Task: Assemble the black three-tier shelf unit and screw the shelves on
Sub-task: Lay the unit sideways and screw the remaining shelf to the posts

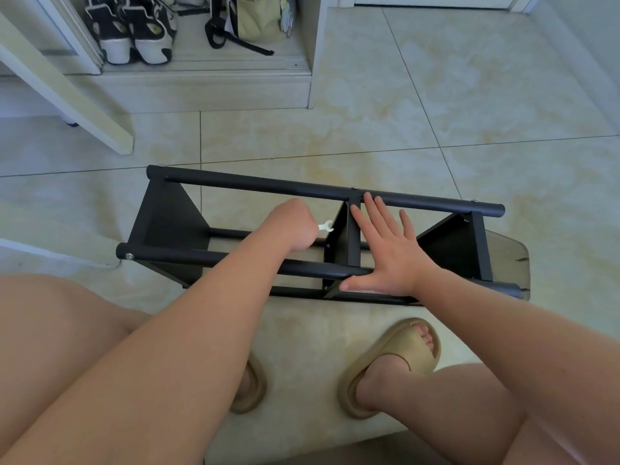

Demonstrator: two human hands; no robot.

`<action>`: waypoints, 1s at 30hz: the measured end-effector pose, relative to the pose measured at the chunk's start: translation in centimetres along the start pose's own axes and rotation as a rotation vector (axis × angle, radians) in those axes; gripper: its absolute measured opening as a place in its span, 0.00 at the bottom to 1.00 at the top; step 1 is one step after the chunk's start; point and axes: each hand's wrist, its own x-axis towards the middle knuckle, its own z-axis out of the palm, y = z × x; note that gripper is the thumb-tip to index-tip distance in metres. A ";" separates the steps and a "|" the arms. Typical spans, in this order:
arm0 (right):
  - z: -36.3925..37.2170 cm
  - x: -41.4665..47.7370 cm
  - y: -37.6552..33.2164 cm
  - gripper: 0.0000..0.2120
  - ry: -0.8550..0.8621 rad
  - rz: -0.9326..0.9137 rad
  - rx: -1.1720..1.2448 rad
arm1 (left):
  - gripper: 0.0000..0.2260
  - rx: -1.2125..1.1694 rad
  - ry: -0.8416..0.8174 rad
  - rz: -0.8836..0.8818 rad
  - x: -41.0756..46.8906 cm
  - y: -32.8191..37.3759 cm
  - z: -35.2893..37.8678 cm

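Most of the view is pale tiled floor (436,95), and the shelf unit (268,187) lies on its side across it, just beyond the person's slippers (402,350). Its black poles run left to right, and three shelves stand on edge between them: one at the left end (167,219), one in the middle (340,229), one at the right end (449,239).

The hands are apart, one on each side of the middle shelf. The right hand (385,253) is spread flat with straight fingers, its palm over the near pole and its fingertips reaching the far pole, seemingly bracing the frame. The left hand (292,226) is curled in a fist round a small white wrench (325,226), whose head pokes out toward the middle shelf.

A screw head (354,187) shows on the far pole above that shelf. The frame looks put together already, so the step in hand is probably tightening the middle shelf's fixings. Next, the wrench head must seat on a fastener by that shelf; which one cannot be told, since the fist hides the spot.
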 end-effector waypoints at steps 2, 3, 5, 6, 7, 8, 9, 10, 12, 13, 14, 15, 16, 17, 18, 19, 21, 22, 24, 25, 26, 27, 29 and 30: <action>-0.9 0.4 0.3 0.67 -0.067 0.009 0.015 | 0.12 -0.040 0.104 0.014 0.2 0.4 -0.7; -1.6 0.7 0.3 0.67 -0.093 0.009 0.025 | 0.12 -0.051 0.146 0.025 0.3 0.6 -1.2; -3.2 1.3 0.6 0.62 -0.109 0.002 0.015 | 0.11 -0.029 0.205 0.055 1.0 1.4 -2.4; -4.1 1.7 0.8 0.57 -0.094 0.000 -0.003 | 0.10 -0.005 0.223 0.076 1.5 1.9 -3.1; -5.0 2.2 1.1 0.52 -0.067 0.004 -0.017 | 0.08 0.036 0.235 0.100 2.0 2.3 -3.8; -5.8 2.8 1.5 0.46 -0.036 0.017 -0.025 | 0.07 0.095 0.243 0.125 2.4 2.7 -4.5; -6.5 3.6 1.9 0.41 -0.015 0.040 -0.026 | 0.05 0.175 0.243 0.149 2.9 3.0 -5.2; -7.1 4.4 2.4 0.37 -0.017 0.074 -0.023 | 0.04 0.257 0.223 0.170 3.3 3.2 -5.8; -7.9 6.2 3.3 0.31 -0.094 0.146 -0.006 | 0.07 0.339 0.121 0.168 3.9 3.6 -6.8; -8.0 7.0 3.6 0.28 -0.145 0.166 0.030 | 0.10 0.362 0.063 0.151 4.2 3.8 -7.1; -8.0 7.8 3.9 0.25 -0.183 0.171 0.087 | 0.12 0.380 0.013 0.131 4.6 3.9 -7.2; -7.8 8.5 4.2 0.22 -0.208 0.167 0.149 | 0.12 0.418 -0.027 0.121 5.1 3.9 -7.2; -7.6 9.2 4.4 0.19 -0.223 0.159 0.195 | 0.11 0.436 -0.042 0.117 5.9 3.7 -7.0; -7.5 9.8 4.6 0.18 -0.234 0.153 0.222 | 0.09 0.405 -0.050 0.110 6.9 3.3 -6.8; -7.4 10.4 4.8 0.18 -0.247 0.152 0.239 | 0.09 0.336 -0.061 0.098 7.9 2.9 -6.5; -7.4 11.0 5.2 0.18 -0.264 0.156 0.257 | 0.11 0.262 -0.079 0.082 8.9 2.6 -6.3; -7.5 11.8 5.8 0.18 -0.302 0.180 0.309 | 0.11 0.147 -0.121 0.068 10.2 2.1 -6.2; -7.5 12.1 6.1 0.19 -0.313 0.189 0.327 | 0.10 0.107 -0.130 0.062 10.7 1.8 -6.2; -7.5 12.4 6.3 0.19 -0.292 0.191 0.343 | 0.07 0.074 -0.108 0.069 11.1 1.5 -6.3; -7.5 12.6 6.3 0.20 -0.259 0.193 0.345 | 0.06 0.076 -0.082 0.080 11.2 1.4 -6.4; -7.6 12.9 6.1 0.20 -0.220 0.192 0.332 | 0.07 0.088 -0.055 0.085 11.3 1.2 -6.6; -7.8 13.1 5.9 0.20 -0.177 0.190 0.308 | 0.07 0.109 -0.029 0.086 11.3 1.1 -6.8; -8.3 13.6 5.1 0.22 -0.090 0.182 0.249 | 0.08 0.113 0.040 0.092 11.2 0.8 -7.5; -8.6 13.7 4.8 0.23 -0.045 0.174 0.219 | 0.08 0.107 0.086 0.098 11.1 0.6 -8.0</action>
